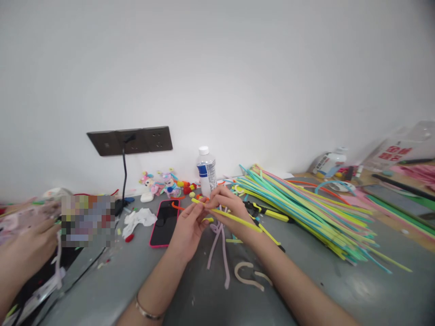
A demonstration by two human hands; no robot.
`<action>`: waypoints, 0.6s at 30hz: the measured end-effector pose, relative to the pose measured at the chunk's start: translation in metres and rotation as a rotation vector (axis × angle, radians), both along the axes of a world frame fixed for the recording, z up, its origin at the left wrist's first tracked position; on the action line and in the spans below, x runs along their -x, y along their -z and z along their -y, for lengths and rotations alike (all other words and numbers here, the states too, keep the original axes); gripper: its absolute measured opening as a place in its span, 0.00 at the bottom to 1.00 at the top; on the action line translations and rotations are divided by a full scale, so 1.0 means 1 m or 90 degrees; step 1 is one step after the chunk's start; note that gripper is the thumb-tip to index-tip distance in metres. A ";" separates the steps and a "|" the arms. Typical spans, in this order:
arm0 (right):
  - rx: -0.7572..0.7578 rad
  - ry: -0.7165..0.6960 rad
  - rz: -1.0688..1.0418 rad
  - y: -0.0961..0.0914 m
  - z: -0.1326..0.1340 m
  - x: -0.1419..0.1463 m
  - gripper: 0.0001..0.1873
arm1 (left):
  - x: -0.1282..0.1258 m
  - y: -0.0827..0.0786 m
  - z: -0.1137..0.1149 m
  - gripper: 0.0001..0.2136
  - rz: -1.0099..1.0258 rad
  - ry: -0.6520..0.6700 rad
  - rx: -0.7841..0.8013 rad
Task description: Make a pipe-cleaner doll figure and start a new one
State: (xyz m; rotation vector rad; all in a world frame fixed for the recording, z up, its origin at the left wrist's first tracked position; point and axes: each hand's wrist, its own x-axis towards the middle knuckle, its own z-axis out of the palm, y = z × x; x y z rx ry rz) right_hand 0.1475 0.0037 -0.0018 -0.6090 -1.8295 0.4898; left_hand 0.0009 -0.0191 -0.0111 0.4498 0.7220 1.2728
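Both hands meet over the middle of the table, fingers pinched together on a yellow pipe cleaner (238, 219). My left hand (189, 226) grips it near one end, and a short yellow tip pokes out past the fingers. My right hand (228, 209) holds it close beside, and the long part runs off to the right over the wrist. An orange pipe cleaner (176, 206) sticks out to the left of my left hand; whether it is held I cannot tell. Just below the hands lies a lilac pipe cleaner (224, 258), bent and looped at its top.
Behind the hands stands a bottle (206, 174). A phone (164, 224) lies left, beside crumpled tissue (139, 221). Yellow-handled pliers (272, 213) and a large bundle of pipe cleaners (306, 213) lie right. Cream bent pieces (246, 278) are in front. Another person's hand (30, 244) is at far left.
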 end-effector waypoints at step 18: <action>0.083 -0.066 0.026 0.003 -0.003 -0.008 0.08 | 0.002 -0.003 -0.002 0.13 -0.043 -0.014 0.007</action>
